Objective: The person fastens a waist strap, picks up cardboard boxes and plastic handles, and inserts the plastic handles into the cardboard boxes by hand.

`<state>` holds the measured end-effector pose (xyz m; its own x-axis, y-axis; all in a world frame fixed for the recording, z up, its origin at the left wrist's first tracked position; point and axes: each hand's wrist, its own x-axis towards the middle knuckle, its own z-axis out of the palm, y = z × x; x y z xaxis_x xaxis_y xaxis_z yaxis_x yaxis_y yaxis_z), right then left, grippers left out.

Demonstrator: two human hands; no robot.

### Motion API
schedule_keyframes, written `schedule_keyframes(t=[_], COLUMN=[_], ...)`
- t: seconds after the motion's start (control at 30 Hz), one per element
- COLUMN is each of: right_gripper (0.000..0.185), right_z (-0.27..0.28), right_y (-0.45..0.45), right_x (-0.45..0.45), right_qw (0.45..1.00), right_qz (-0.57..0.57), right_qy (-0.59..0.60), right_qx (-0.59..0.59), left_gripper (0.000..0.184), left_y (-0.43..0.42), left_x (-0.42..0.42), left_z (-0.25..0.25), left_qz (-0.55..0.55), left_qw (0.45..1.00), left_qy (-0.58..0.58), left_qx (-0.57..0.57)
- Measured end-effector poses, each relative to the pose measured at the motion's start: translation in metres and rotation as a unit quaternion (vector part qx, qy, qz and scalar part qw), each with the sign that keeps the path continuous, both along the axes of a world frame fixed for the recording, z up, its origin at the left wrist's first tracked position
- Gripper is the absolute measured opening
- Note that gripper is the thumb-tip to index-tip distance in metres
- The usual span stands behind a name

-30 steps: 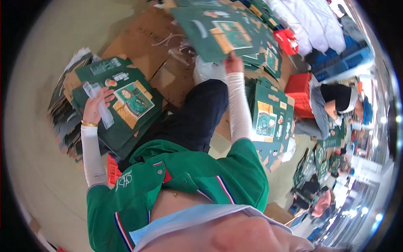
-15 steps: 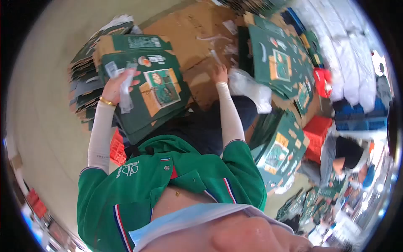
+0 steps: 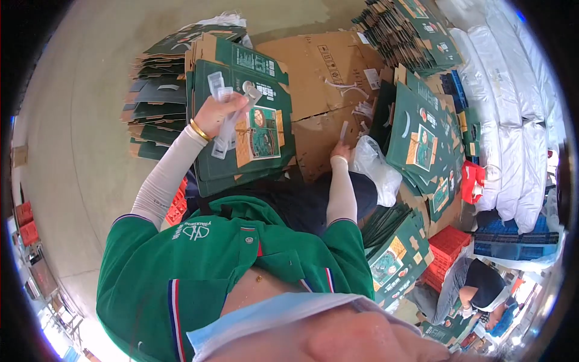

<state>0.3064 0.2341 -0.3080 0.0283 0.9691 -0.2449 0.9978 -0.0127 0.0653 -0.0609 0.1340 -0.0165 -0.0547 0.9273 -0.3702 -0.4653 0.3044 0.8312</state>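
My left hand [image 3: 222,116], with a gold bangle at the wrist, is closed around several translucent plastic strips [image 3: 225,134]. Their ends stick out on both sides of the fingers. It is over a flat green carton [image 3: 244,75] with a printed picture, which tops a stack by my legs. My right hand [image 3: 341,151] is closed on a small pale plastic strip [image 3: 344,130] above brown cardboard. A crumpled clear plastic bag [image 3: 377,166] lies just right of that hand.
Brown cardboard [image 3: 313,78] with loose white strips [image 3: 345,87] spreads ahead. More green cartons are stacked at left [image 3: 160,96], right [image 3: 422,145] and far right [image 3: 416,30]. Red crates [image 3: 446,250] and white wrapped bundles [image 3: 500,102] stand to the right. A person [image 3: 482,286] crouches beyond.
The view has shifted. My left hand has moved rightward over the carton with the strips. My right hand's fingers have closed on the pale strip.
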Motion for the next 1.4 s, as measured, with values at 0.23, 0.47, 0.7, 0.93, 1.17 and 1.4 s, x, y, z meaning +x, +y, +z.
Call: schedule_keyframes(t=[0.23, 0.47, 0.7, 0.93, 1.17, 1.4], right_gripper=[0.018, 0.03, 0.023, 0.016, 0.02, 0.028], right_z=[0.004, 0.019, 0.238, 0.243, 0.25, 0.238], right_y=[-0.022, -0.014, -0.09, -0.106, -0.117, -0.123], right_x=[-0.008, -0.041, -0.117, -0.1, -0.102, -0.126], right_qw=[1.0, 0.814, 0.558, 0.55, 0.587, 0.6], right_qz=[-0.02, -0.047, 0.082, 0.013, 0.049, 0.025], right_qy=[0.012, 0.575, 0.824, 0.832, 0.808, 0.798], right_qx=[0.012, 0.074, -0.049, 0.072, -0.009, -0.05], left_gripper=[0.015, 0.015, 0.011, 0.029, 0.037, 0.032], left_y=[-0.002, 0.004, -0.001, 0.015, -0.009, -0.093], left_x=[0.016, 0.024, 0.06, 0.067, 0.051, 0.031], left_z=[0.007, -0.027, -0.06, -0.071, -0.037, -0.11], left_qz=[0.012, -0.072, -0.26, -0.354, -0.361, -0.332], left_qw=[0.996, 0.993, 0.952, 0.925, 0.92, 0.934], left_qy=[0.082, 0.08, -0.098, -0.081, -0.142, -0.122], left_qx=[0.044, -0.043, -0.128, -0.114, -0.066, -0.056])
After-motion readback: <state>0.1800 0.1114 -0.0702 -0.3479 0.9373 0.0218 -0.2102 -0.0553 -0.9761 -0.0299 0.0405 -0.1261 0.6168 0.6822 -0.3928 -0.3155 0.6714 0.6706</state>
